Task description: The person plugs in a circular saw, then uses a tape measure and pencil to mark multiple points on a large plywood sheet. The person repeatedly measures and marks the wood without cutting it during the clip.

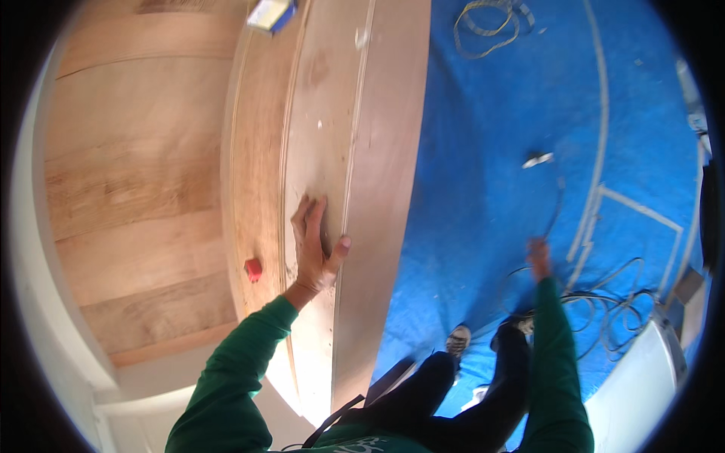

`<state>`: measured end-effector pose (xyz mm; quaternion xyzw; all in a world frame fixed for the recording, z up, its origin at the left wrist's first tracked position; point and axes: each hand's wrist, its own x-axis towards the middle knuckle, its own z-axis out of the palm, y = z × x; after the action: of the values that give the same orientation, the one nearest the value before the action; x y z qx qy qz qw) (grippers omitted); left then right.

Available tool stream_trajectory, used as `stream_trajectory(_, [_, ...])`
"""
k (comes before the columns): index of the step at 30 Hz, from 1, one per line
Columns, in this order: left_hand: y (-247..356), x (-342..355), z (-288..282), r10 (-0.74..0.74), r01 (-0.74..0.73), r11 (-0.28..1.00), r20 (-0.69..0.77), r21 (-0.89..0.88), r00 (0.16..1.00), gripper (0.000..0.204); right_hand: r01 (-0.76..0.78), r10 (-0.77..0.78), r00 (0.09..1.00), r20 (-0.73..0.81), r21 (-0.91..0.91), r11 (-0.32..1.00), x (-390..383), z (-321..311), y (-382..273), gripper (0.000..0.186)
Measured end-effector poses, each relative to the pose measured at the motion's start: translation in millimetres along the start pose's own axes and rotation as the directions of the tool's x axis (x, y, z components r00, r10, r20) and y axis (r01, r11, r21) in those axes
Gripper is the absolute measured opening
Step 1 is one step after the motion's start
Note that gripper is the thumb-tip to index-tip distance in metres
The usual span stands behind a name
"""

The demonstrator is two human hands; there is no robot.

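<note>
Against the upright plywood sheet (362, 151), your left hand (313, 241) is pressing flat, fingers spread, gripping nothing; your right hand (538, 257) is holding a dark cable (555, 211), well apart.

Blue-edged white box (270, 14), upper shelf edge

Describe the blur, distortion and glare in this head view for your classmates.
Head view: fisheye bends the plywood board edges and leaves black corners; the right hand is motion-blurred while the left hand is sharp; glare whitens the board's lower end.
</note>
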<state>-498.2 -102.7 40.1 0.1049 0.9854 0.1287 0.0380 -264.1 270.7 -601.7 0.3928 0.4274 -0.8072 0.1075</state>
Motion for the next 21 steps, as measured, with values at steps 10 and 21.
stream_trajectory(10, [0.7, 0.0, -4.6, 0.08, -0.084, 0.996, -0.094, -0.039, 0.992, 0.084, -0.394, 0.368, 0.915, -0.164, -0.18, 0.901, -287.0, 54.1, -194.3, 0.022])
stream_trajectory(21, [-2.7, 5.6, -6.6, 0.113, -0.116, 0.993, -0.128, -0.011, 0.985, 0.079, 0.229, -0.009, 0.973, 0.23, -0.971, -0.068, -294.3, 65.8, -507.0, 0.037])
